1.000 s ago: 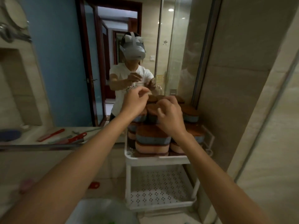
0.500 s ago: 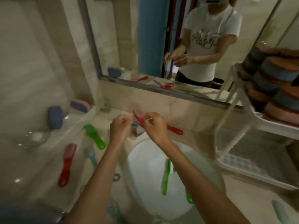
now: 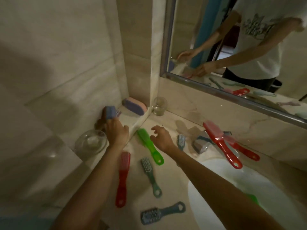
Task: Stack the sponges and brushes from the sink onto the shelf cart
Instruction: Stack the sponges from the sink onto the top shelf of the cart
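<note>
"What sort of room is this?"

"A home bathroom. A white basin [image 3: 265, 183] is sunk in a marble-look counter [image 3: 137, 185], and a metal-framed mirror [image 3: 216, 39] hangs on the wall behind the basin."

"What else shows it?"

"Pale stone tiles [image 3: 58, 55] cover the walls left of the basin. In the far corner on that side a small ledge [image 3: 131, 117] carries a pink-and-purple sponge [image 3: 134, 106] and a blue sponge [image 3: 109, 113]. A glass tumbler [image 3: 159, 106] stands behind and left of the basin, and plastic scrub brushes [image 3: 147, 166] lie left of it."

"Why a home?"

"The mirror reflects a blue wall [image 3: 206, 22] and a dark door frame [image 3: 216, 47]."
</note>
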